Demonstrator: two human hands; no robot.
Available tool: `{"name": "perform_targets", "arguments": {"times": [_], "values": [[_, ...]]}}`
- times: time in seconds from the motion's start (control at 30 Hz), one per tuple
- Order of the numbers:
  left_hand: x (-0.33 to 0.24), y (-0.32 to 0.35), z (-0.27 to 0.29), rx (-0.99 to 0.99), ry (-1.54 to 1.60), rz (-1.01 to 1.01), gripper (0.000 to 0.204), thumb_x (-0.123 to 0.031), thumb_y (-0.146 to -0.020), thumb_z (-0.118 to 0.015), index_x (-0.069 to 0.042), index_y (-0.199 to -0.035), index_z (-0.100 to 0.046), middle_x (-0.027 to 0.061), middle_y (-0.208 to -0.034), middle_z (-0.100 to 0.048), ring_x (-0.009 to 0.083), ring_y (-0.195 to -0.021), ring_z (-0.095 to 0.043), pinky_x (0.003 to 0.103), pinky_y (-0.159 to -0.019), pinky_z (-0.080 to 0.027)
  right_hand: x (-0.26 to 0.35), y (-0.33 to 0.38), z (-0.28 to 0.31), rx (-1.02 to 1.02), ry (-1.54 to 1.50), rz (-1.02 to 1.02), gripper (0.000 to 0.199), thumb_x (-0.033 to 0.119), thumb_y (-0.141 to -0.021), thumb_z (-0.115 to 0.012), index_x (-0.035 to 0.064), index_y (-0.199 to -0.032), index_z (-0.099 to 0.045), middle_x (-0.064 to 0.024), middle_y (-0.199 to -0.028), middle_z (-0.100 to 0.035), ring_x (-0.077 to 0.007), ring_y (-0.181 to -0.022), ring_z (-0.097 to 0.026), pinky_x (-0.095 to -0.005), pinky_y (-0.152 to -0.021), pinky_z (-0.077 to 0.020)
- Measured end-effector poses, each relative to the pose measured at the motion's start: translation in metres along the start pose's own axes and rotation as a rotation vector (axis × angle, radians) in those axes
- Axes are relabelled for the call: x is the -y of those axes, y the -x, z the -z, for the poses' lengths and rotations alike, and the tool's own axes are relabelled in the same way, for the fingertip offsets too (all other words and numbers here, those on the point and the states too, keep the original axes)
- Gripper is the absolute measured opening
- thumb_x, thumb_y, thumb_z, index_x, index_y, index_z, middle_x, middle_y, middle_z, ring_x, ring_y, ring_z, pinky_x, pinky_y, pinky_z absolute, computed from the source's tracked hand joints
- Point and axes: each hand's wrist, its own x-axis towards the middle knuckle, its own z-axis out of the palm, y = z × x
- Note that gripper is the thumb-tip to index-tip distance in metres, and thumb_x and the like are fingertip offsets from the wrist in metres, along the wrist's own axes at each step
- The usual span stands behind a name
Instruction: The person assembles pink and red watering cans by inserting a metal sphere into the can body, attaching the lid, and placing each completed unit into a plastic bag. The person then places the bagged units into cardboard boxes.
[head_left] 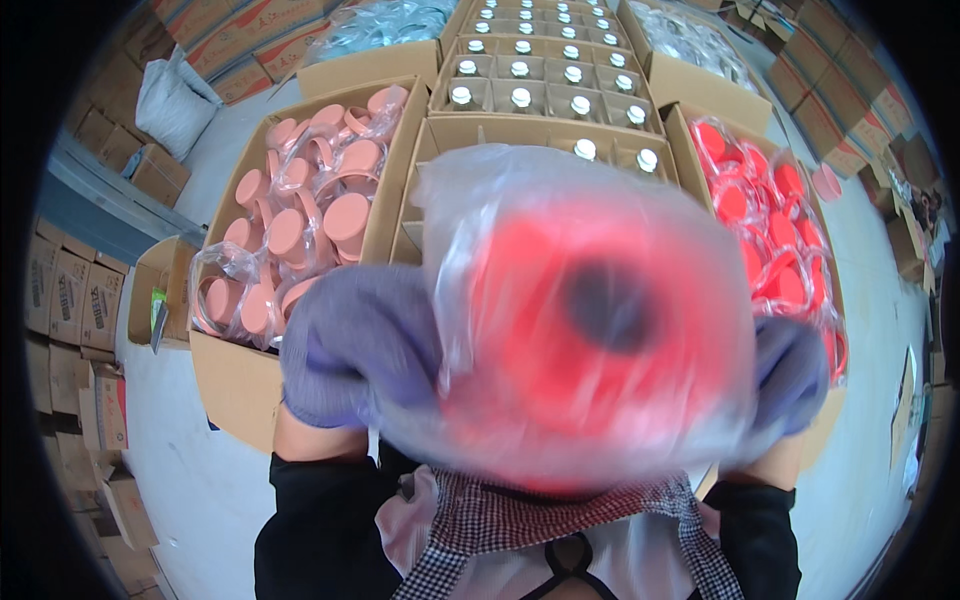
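While I hold this clear plastic bag of red lids up close under my chin, both gloved hands are clenched on it: my left hand bunches the film at its left side, my right hand grips the right edge, mostly hidden behind the bag. The bag is blurred, so I cannot count the lids inside; I only make out a red mass with a dark spot.

As I judge it, doing this well means keeping both grips high on the film so the weight hangs evenly and nothing spills, and keeping the bag mouth gathered rather than loose.

Below me I count three open cartons in the near row: one carton of pink lids on the left, one carton of capped bottles in the middle, one carton of red lids on the right. The pink lids show roughly fifteen, bagged too. About seventeen silver bottle caps are visible, the nearer ones hidden by my bag. Stacked boxes line the floor.
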Motion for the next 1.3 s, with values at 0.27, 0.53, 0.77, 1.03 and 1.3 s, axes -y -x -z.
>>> {"name": "perform_targets", "arguments": {"times": [0.27, 0.53, 0.77, 1.03, 1.3], "values": [[0.037, 0.091, -0.049, 0.241, -1.179, 0.582, 0.038, -0.017, -0.075, -0.071, -0.004, -0.111, -0.069, 0.0134, -0.120, -0.069, 0.0386, -0.125, -0.058, 0.061, -0.121, -0.028, -0.054, 0.080, -0.068, 0.444, 0.780, -0.293, 0.040, 0.010, -0.079, -0.073, 0.0085, -0.119, -0.071, -0.0116, -0.114, -0.068, -0.0371, -0.119, -0.061, -0.0503, -0.108, -0.0448], [-0.024, 0.101, -0.129, 0.089, -1.131, 0.174, 0.032, -0.018, -0.075, -0.076, -0.011, -0.105, -0.073, 0.0159, -0.122, -0.066, 0.0395, -0.119, -0.059, 0.054, -0.104, -0.044, -0.062, 0.147, -0.101, 0.125, 0.638, -0.164, 0.039, 0.019, -0.084, -0.070, 0.0070, -0.121, -0.068, -0.0182, -0.122, -0.067, -0.0388, -0.119, -0.062, -0.0490, -0.106, -0.0478], [-0.013, 0.057, -0.113, -0.645, -0.505, 0.404, 0.033, -0.010, -0.081, -0.075, 0.002, -0.112, -0.071, 0.0056, -0.102, -0.070, 0.0144, -0.096, -0.065, 0.030, -0.087, -0.053, -0.051, 0.128, -0.084, -0.034, 0.491, -0.247, 0.028, 0.022, -0.094, -0.063, 0.0016, -0.113, -0.066, -0.0181, -0.107, -0.064, -0.0365, -0.104, -0.063, -0.0413, -0.095, -0.0513], [-0.090, 0.008, -0.107, -0.823, -0.212, 0.270, 0.026, -0.008, -0.096, -0.065, 0.002, -0.120, -0.070, 0.0016, -0.090, -0.065, 0.0042, -0.065, -0.049, 0.020, -0.061, -0.038, 0.013, 0.123, -0.111, -0.348, -0.224, -0.387, 0.034, 0.015, -0.103, -0.058, 0.0010, -0.134, -0.060, -0.0194, -0.131, -0.063, -0.0298, -0.119, -0.063, -0.0384, -0.104, -0.0492], [-0.114, -0.003, -0.122, -0.680, 0.157, 0.369, 0.036, -0.006, -0.096, -0.064, 0.007, -0.129, -0.060, -0.0007, -0.080, -0.052, 0.0037, -0.061, -0.042, 0.021, -0.055, -0.032, 0.103, 0.115, -0.108, -0.381, -1.011, -0.128, 0.037, 0.016, -0.109, -0.046, -0.0038, -0.138, -0.056, -0.0187, -0.135, -0.064, -0.0299, -0.127, -0.062, -0.0417, -0.107, -0.0519]]}}
